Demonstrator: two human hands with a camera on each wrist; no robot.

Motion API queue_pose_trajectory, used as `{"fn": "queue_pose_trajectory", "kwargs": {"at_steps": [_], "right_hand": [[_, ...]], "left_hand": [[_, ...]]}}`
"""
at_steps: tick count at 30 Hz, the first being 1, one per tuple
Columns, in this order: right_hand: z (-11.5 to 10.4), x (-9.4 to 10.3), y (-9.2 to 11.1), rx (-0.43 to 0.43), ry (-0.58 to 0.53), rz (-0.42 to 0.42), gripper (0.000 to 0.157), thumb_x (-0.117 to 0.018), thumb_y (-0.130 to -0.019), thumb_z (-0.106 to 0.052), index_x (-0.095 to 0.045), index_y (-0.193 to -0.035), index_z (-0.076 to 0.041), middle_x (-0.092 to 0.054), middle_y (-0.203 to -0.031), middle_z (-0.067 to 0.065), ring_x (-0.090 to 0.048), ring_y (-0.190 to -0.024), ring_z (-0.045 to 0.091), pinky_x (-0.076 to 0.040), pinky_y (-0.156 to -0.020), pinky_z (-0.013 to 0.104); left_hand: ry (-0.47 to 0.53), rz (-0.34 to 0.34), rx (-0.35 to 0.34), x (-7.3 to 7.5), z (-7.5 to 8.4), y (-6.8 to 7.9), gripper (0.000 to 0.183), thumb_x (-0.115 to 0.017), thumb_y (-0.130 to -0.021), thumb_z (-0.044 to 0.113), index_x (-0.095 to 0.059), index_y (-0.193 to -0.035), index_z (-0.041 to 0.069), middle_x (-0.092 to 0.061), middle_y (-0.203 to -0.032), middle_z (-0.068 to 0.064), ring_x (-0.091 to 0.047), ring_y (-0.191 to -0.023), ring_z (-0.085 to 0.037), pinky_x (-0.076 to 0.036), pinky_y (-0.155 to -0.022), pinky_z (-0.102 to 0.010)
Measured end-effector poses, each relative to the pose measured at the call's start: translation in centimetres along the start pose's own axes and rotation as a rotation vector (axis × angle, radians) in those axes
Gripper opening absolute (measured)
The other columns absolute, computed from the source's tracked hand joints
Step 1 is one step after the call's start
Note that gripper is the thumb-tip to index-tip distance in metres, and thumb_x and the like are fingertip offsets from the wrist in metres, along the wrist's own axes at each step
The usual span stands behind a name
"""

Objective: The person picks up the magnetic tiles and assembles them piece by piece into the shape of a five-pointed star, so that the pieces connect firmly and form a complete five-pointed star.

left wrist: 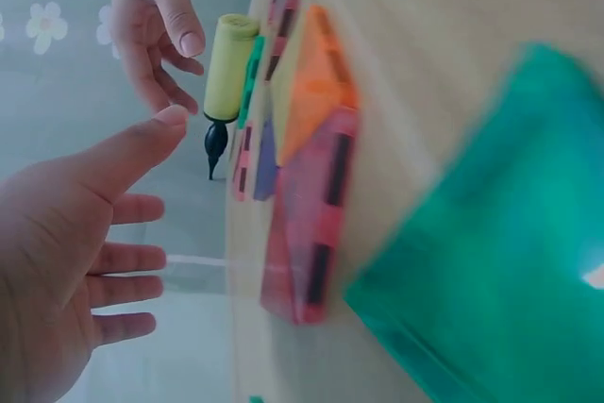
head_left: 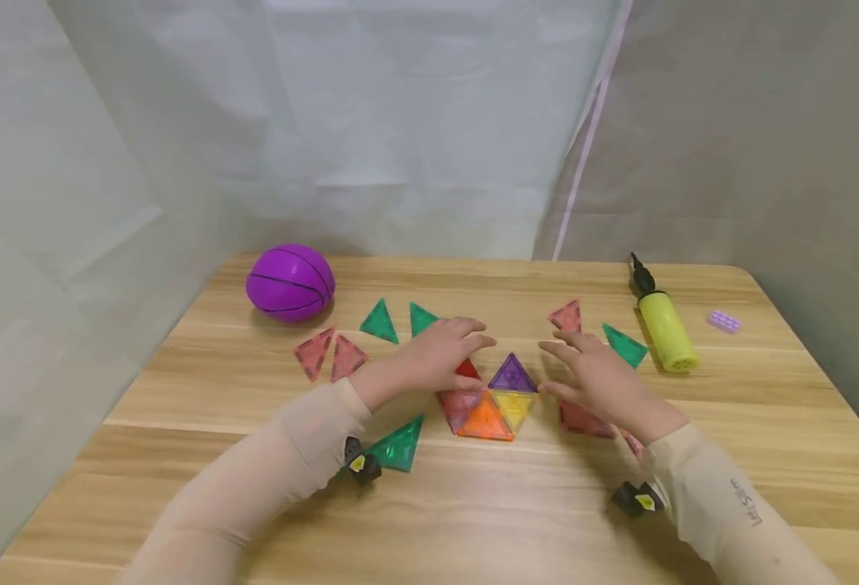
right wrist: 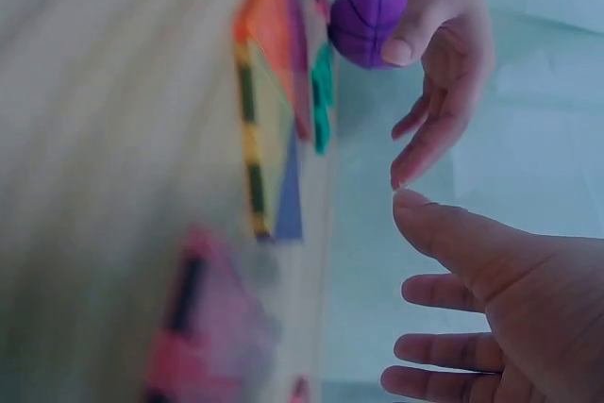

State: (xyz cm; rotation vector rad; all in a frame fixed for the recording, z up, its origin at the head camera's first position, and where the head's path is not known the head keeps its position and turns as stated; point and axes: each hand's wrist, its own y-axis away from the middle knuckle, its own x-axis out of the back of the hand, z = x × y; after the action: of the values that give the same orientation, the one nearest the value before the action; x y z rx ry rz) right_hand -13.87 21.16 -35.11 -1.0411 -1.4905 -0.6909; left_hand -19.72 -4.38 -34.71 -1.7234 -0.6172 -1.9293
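Observation:
Triangular translucent tiles lie edge to edge mid-table: an orange tile (head_left: 485,421), a yellow tile (head_left: 513,409), a purple tile (head_left: 513,375), a pink tile (head_left: 458,408) and a red tile (head_left: 468,370). My left hand (head_left: 440,356) hovers over the left side of this group, fingers extended, holding nothing; it partly hides the red tile. To the right of the group my right hand (head_left: 600,380) is also spread and holds nothing, above a red-pink tile (head_left: 583,420). Both wrist views show the hands raised off the table, palms facing inward.
Loose green tiles (head_left: 398,445) and pink tiles (head_left: 314,353) lie around both sides. At the back left sits a purple ball (head_left: 291,283). A yellow-green hand pump (head_left: 666,331) and a small lilac toy brick (head_left: 724,322) lie at the right.

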Motion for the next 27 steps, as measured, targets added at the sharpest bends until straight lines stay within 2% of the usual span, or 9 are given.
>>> {"fn": "queue_pose_trajectory", "kwargs": {"at_steps": [6,9,12,20,27], "right_hand": [[2.3,1.9,-0.3,-0.063,-0.017,-0.008,0.058,-0.069,-0.088,-0.028,-0.050,-0.137,-0.001,-0.050,-0.135,0.028,-0.049,-0.122,0.047,-0.045,-0.098,0.058],[3.7,2.3,-0.5,-0.093,0.005,-0.018,0.060,-0.068,-0.089,-0.028,-0.048,-0.137,0.001,-0.052,-0.132,0.029,-0.050,-0.120,0.047,-0.045,-0.098,0.057],[5.0,2.4,-0.4,-0.123,0.028,-0.037,0.062,-0.069,-0.088,-0.027,-0.046,-0.138,0.002,-0.053,-0.129,0.030,-0.051,-0.119,0.047,-0.046,-0.097,0.056],[7.5,1.7,-0.2,-0.142,0.044,-0.109,0.058,-0.075,-0.082,-0.016,-0.052,-0.131,0.005,-0.056,-0.124,0.032,-0.053,-0.113,0.048,-0.048,-0.094,0.056],[8.6,1.3,0.2,-0.120,0.042,-0.154,0.062,-0.079,-0.076,-0.009,-0.053,-0.128,0.010,-0.058,-0.119,0.034,-0.057,-0.108,0.048,-0.050,-0.090,0.054]], "left_hand": [[0.041,0.095,0.061,0.5,0.4,-3.4,0.067,-0.065,-0.087,0.050,-0.047,-0.142,0.017,-0.043,-0.149,-0.011,-0.039,-0.139,-0.027,-0.031,-0.116,-0.047],[0.060,0.140,0.086,0.3,0.6,-5.2,0.066,-0.064,-0.087,0.050,-0.047,-0.142,0.017,-0.044,-0.148,-0.010,-0.040,-0.139,-0.027,-0.032,-0.116,-0.045],[0.068,0.156,0.099,-0.3,1.0,-6.9,0.066,-0.064,-0.087,0.050,-0.047,-0.142,0.018,-0.045,-0.148,-0.009,-0.040,-0.138,-0.027,-0.031,-0.117,-0.043],[0.030,0.119,0.091,-2.4,2.5,-10.4,0.064,-0.062,-0.088,0.052,-0.047,-0.142,0.020,-0.045,-0.148,-0.007,-0.040,-0.139,-0.024,-0.032,-0.116,-0.042],[0.018,0.051,0.100,-3.4,3.7,-12.1,0.064,-0.059,-0.090,0.054,-0.046,-0.143,0.022,-0.040,-0.152,-0.006,-0.037,-0.140,-0.024,-0.035,-0.113,-0.043]]}}
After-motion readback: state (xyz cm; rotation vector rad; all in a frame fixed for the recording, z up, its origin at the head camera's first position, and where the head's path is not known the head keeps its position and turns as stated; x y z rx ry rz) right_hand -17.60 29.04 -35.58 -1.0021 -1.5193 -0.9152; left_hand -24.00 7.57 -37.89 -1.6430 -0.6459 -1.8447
